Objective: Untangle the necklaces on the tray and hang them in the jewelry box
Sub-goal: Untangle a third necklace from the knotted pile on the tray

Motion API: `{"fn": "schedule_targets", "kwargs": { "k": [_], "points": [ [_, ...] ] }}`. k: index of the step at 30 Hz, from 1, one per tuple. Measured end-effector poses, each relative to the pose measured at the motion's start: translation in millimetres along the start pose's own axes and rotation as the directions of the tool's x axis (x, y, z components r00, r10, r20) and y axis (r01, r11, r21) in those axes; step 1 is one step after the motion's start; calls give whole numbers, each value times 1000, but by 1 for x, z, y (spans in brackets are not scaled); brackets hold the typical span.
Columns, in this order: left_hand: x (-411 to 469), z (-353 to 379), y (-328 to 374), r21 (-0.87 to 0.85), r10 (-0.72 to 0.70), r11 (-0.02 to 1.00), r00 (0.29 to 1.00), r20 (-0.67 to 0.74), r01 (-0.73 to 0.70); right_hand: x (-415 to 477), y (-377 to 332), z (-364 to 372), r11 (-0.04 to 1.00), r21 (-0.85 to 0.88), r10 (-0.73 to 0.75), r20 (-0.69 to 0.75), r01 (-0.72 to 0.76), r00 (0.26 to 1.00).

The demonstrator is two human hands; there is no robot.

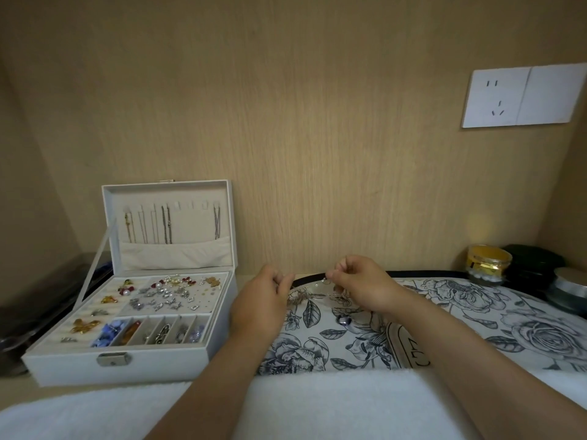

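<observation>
Now both forearms reach forward; left hand (260, 296) and right hand (362, 284) pinch thin chain (322, 281) above floral tray (428, 274).

The jewelry box (127, 366) fills the left, lid (168, 217) upright by the back wall (317, 154). Jars (489, 262) crowd the right rear corner; the right half of the tray (495, 300) lies open.

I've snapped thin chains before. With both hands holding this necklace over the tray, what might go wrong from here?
The silver chain is pinched between the left hand and right hand; pulling apart may tighten the tangle beneath it or snap a link. Lifting it may drag that tangle off the floral tray. Hanging it in the jewelry box lid could snag the necklaces already there.
</observation>
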State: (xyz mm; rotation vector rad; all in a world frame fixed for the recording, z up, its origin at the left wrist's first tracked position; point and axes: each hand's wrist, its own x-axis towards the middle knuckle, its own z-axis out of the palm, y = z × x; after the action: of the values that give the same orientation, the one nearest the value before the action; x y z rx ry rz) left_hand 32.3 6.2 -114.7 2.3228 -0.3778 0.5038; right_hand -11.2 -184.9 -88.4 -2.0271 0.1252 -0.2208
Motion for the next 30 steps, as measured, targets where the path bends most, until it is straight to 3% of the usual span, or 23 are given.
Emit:
{"fn": "schedule_targets", "kwargs": {
  "k": [4, 10, 14, 18, 20, 24, 27, 30],
  "points": [
    [-1, -3, 1, 204, 73, 976, 997, 40, -80, 1, 3, 2, 994, -101, -36, -32, 33, 999],
    [-2, 4, -4, 204, 268, 935, 955, 123, -289, 3, 12, 2, 960, -274, -94, -134, 54, 986],
    [-2, 5, -2, 198, 277, 925, 931, 239, -326, 2, 13, 2, 845, -506, -223, -32, 176, 974],
    [1, 6, -2, 216, 279, 917, 927, 253, -335, -3, 8, 11, 823, -500, -248, 113, 271, 962],
    [0, 5, -2, 153, 258, 942, 937, 234, -298, -6, 7, 18, 818, -494, -246, 163, 295, 955],
    [0, 5, 3, -190, 105, 980, 955, 276, -53, -3, 8, 20, 898, -359, -203, 170, 253, 964],
    [3, 1, 9, -371, 32, 923, 941, 336, 101, -4, 2, 13, 987, -45, -147, 167, 156, 975],
    [2, -8, 14, -505, -14, 821, 893, 449, 267, -7, -6, 7, 991, 81, -116, 152, 104, 982]
  ]
}}
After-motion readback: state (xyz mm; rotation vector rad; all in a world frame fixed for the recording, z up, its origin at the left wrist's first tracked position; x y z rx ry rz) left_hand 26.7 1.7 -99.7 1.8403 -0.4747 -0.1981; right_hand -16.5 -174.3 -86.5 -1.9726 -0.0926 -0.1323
